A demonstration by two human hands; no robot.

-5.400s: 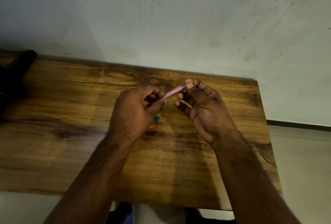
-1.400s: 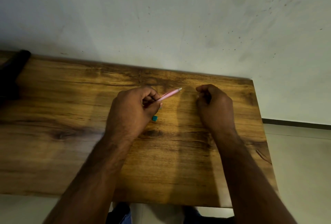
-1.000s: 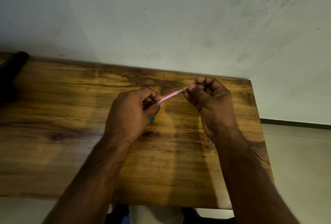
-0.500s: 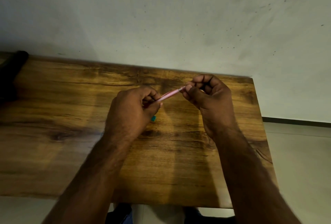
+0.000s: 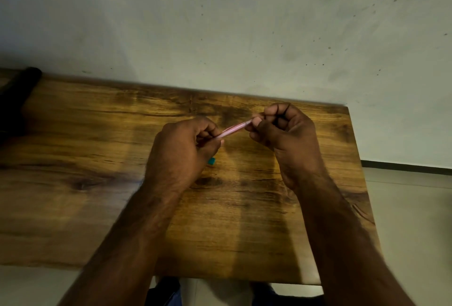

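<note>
A thin pink pen [image 5: 234,128] is held above the middle of the wooden table [image 5: 97,203]. My left hand [image 5: 182,151] grips the pen's lower part, fingers curled round it, and a teal end [image 5: 211,161] sticks out below the hand. My right hand [image 5: 283,134] has its fingers curled, and the thumb and fingertips pinch the pen's upper tip. What lies at the tip inside the right fingers is hidden.
A dark object [image 5: 14,105] lies at the table's far left edge. A stained pale wall [image 5: 244,24] stands right behind the table. The table's right edge [image 5: 362,178] drops to a light floor [image 5: 411,208].
My right hand rose from the table, where it rested curled, and came to the pen's tip, closing on it. The left hand has kept the pen almost still.
</note>
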